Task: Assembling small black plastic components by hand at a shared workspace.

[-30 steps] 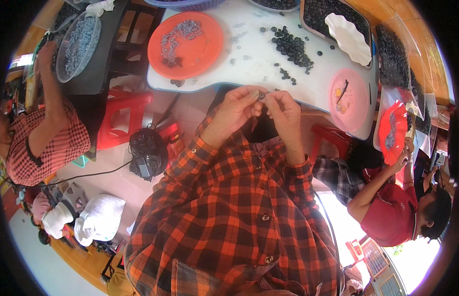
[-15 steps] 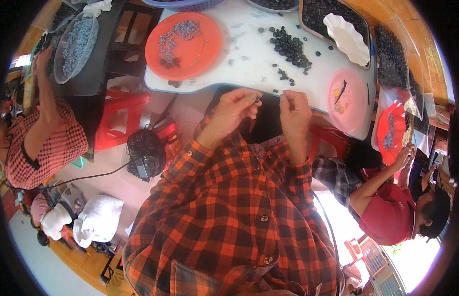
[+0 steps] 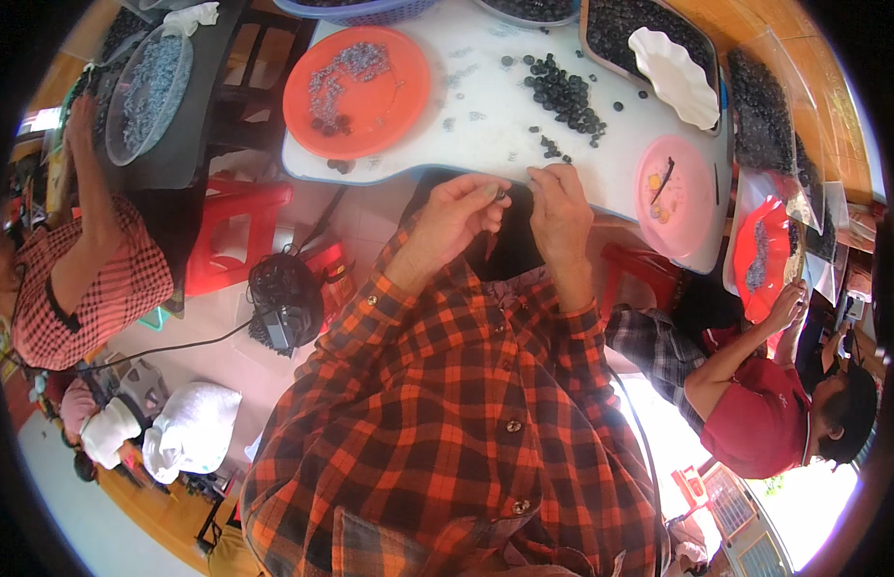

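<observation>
Over my lap, just off the table's near edge, my left hand [image 3: 449, 223] pinches a small dark piece [image 3: 502, 195] between thumb and fingertips. Close to its right is my right hand [image 3: 562, 219], thumb and forefinger pressed together; whatever they hold is too fine to make out. A gap separates the two sets of fingertips. Beyond my right hand, a heap of small black round pieces [image 3: 562, 94] lies on the white table [image 3: 466, 111]. At the left, an orange-red plate [image 3: 394, 111] carries small grey-blue bits [image 3: 362, 61] and several dark pieces.
A pink plate [image 3: 695, 197] stands at the table's right end. Behind it are a white wavy dish [image 3: 673, 77] and a tray of black pieces [image 3: 649, 21]. A red stool [image 3: 231, 255] is at the left. People sit working on both sides.
My right hand has moved left, bringing its pinched fingertips nearer to my left hand. The left hand stays in place with the dark piece.
</observation>
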`<control>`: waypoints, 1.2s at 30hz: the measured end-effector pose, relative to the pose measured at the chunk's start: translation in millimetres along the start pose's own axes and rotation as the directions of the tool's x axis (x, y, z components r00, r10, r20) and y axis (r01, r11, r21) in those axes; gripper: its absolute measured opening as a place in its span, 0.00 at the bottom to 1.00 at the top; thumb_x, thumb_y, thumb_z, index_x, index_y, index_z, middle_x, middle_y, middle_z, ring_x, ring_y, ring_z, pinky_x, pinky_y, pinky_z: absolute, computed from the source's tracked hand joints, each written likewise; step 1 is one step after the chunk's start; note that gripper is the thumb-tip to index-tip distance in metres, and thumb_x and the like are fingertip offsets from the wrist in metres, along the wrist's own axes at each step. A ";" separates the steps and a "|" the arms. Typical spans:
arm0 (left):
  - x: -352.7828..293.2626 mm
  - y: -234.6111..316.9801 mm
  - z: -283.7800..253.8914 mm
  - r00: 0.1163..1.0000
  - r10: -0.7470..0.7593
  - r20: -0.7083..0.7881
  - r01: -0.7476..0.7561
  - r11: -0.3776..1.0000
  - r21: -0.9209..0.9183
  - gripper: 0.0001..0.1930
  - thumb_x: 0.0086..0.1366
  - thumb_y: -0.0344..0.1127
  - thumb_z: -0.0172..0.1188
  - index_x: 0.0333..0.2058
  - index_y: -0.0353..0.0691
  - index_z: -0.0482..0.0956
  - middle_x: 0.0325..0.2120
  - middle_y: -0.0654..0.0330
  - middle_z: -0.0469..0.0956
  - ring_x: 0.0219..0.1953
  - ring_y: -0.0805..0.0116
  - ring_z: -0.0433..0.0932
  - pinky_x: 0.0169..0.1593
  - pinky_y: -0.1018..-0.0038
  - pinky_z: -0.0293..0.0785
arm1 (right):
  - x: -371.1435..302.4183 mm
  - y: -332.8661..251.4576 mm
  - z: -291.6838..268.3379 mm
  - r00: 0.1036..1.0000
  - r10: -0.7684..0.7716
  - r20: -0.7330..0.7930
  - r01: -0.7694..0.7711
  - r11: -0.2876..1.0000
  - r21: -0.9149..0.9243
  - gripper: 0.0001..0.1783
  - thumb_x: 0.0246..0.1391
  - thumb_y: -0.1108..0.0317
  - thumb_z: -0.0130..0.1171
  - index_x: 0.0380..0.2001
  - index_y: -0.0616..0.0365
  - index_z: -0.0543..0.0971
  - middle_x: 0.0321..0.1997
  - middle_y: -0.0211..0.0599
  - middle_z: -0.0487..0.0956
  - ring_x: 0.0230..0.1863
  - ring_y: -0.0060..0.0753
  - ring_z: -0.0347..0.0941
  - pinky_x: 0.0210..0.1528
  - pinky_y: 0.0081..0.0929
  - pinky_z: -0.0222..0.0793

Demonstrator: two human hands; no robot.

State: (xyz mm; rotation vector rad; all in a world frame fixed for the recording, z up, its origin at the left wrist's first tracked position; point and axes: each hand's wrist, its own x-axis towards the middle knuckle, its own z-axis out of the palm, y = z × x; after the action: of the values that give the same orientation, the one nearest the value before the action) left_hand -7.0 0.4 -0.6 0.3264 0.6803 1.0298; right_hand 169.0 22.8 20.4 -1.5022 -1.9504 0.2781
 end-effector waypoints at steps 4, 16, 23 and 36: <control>0.4 1.3 -1.1 0.998 -0.030 0.058 0.038 0.989 -0.143 0.13 0.69 0.33 0.55 0.46 0.30 0.76 0.34 0.56 0.79 0.28 0.76 0.75 0.33 0.80 0.74 | 2.0 -3.5 -1.6 0.999 0.011 0.051 -0.010 0.999 -0.035 0.07 0.49 0.76 0.61 0.34 0.60 0.78 0.35 0.40 0.73 0.34 0.46 0.75 0.34 0.36 0.72; 1.5 5.0 14.6 0.997 -0.017 0.082 0.029 0.988 -0.150 0.12 0.70 0.33 0.54 0.47 0.30 0.76 0.34 0.56 0.79 0.29 0.78 0.75 0.33 0.80 0.73 | -9.1 4.0 -15.0 0.816 0.401 0.418 -0.452 -0.011 0.892 0.13 0.62 0.74 0.55 0.47 0.68 0.77 0.36 0.37 0.80 0.29 0.20 0.72 0.30 0.15 0.68; 3.1 6.8 29.4 0.995 -0.002 0.104 0.017 0.990 -0.142 0.14 0.70 0.32 0.53 0.48 0.29 0.75 0.35 0.56 0.79 0.30 0.77 0.74 0.34 0.81 0.72 | -12.4 3.6 -20.5 0.804 0.387 0.452 -0.460 -0.078 0.885 0.13 0.61 0.74 0.56 0.47 0.68 0.77 0.39 0.40 0.81 0.31 0.20 0.73 0.31 0.15 0.68; 4.2 6.7 34.0 0.991 0.013 0.133 0.008 0.988 -0.154 0.13 0.70 0.31 0.53 0.48 0.29 0.75 0.35 0.56 0.79 0.31 0.76 0.75 0.34 0.79 0.74 | -15.2 -3.3 -20.4 0.839 0.353 0.414 -0.410 -0.091 0.907 0.12 0.59 0.75 0.59 0.45 0.67 0.78 0.36 0.34 0.80 0.31 0.19 0.73 0.33 0.14 0.67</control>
State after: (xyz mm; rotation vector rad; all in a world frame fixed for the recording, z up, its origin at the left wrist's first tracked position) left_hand 12.2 9.5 27.2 0.2582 0.4767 1.0466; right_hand 180.8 3.3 32.2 -0.8761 -0.6434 1.6074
